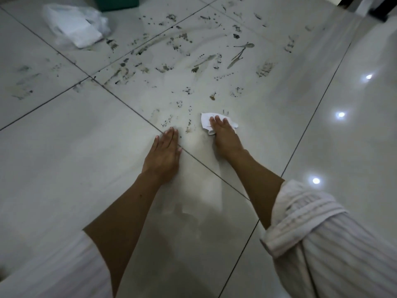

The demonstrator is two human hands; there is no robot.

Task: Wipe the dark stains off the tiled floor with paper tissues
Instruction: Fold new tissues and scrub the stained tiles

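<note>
Pressing down flat, the right hand (223,134) pins a white paper tissue (207,121) to the pale tiled floor (64,168), fingers stretched straight over the sheet rather than curled round it, with crumpled edges poking out on the far side and to the left of the fingers. Just beside it, the left hand (164,153) lies palm-down on bare tile, fingers straight and together, holding nothing, resting right across a dark grout line. Both forearms reach out from rolled-up white ribbed sleeves (300,211). Beyond the fingertips the dark stains (163,67) spread across the tile: smears, streaks and speckles, thickest in the middle distance, with small specks close to the tissue and between the two hands. Further off on the left sits a clear plastic bag (73,24) with something white inside, what exactly is not clear, and behind it the edge of a green box (116,2). Bright spots of light (340,114) glint off the glossy tiles on the right, and dark furniture legs (378,7) show in the top right corner.
</note>
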